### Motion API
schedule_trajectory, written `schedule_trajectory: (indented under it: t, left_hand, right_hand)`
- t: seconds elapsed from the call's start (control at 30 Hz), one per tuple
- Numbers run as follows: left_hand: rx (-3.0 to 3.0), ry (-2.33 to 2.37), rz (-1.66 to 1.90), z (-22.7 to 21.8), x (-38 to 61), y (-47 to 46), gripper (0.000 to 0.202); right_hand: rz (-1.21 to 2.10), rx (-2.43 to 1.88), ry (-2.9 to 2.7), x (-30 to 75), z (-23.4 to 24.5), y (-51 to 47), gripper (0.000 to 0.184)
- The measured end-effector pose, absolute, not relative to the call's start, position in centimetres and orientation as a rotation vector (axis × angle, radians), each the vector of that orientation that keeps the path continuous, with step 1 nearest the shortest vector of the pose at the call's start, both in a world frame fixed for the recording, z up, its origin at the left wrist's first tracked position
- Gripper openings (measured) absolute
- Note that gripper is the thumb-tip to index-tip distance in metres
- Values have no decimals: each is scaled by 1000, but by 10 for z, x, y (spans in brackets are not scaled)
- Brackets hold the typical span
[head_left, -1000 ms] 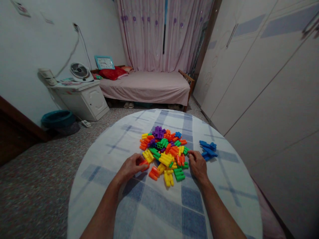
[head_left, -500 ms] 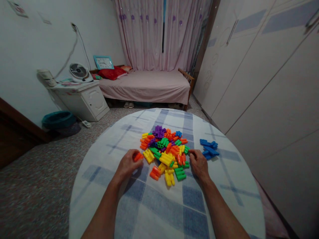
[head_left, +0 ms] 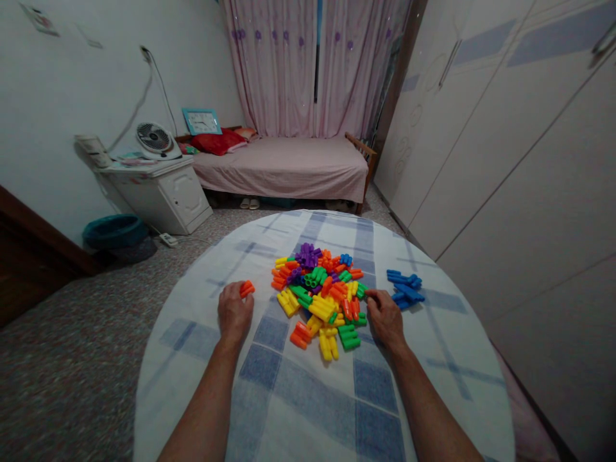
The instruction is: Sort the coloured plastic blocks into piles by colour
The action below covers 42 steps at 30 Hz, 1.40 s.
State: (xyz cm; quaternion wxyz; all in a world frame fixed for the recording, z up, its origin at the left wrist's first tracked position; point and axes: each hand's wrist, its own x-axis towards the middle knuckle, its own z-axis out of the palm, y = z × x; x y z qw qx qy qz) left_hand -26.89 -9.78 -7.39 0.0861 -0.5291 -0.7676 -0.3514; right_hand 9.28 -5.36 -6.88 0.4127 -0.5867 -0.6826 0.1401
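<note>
My left hand (head_left: 235, 312) is closed on an orange plastic building block (head_left: 247, 289) made of joined tubes, just above or on the cloth left of the pile. A heap of mixed building blocks (head_left: 321, 307) in orange, yellow, green and purple lies mid-table. At its right edge rests my right hand (head_left: 385, 317), fingers curled together beside a green block (head_left: 360, 290); whether something is between the fingertips is hidden. Several blue blocks (head_left: 407, 289) lie in a separate group beyond my right hand.
A blue-and-white checked cloth (head_left: 312, 398) covers the round table. Behind it stand a bed (head_left: 289, 163) and a white cabinet (head_left: 180, 196) with a fan (head_left: 154, 138) on top. A wardrobe (head_left: 520, 173) lines the right side; a bin (head_left: 115, 232) is on the floor at left.
My left hand has moved left, away from the heap, carrying the orange block. My right hand has stayed at the heap's right edge.
</note>
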Motion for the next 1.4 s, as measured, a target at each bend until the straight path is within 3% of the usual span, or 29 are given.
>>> schedule_trajectory:
  t: [0.2, 0.4, 0.6, 0.77, 1.13, 1.4]
  left_hand:
    - [-1537, -2173, -1100, -61, -256, -102, 29]
    - [-1857, -2137, -1248, -51, -233, -95, 29]
    - [-1989, -2285, -944, -48, -217, -75, 40]
    - [-1934, -2393, -707, -47, -208, -66, 38]
    - [-1774, -2290, -952, -45, -228, -70, 35]
    - [-1615, -2368, -812, -51, -277, -74, 36]
  right_hand:
    - [341, -1492, -1707, 92, -70, -54, 28]
    - [325, -1485, -1713, 92, -69, -54, 28]
    - [338, -1477, -1723, 93, -72, -54, 29]
    - [352, -1485, -1714, 93, -71, -53, 29]
    - [349, -1501, -1716, 92, -69, -55, 29]
    - [349, -1501, -1717, 90, -66, -56, 28]
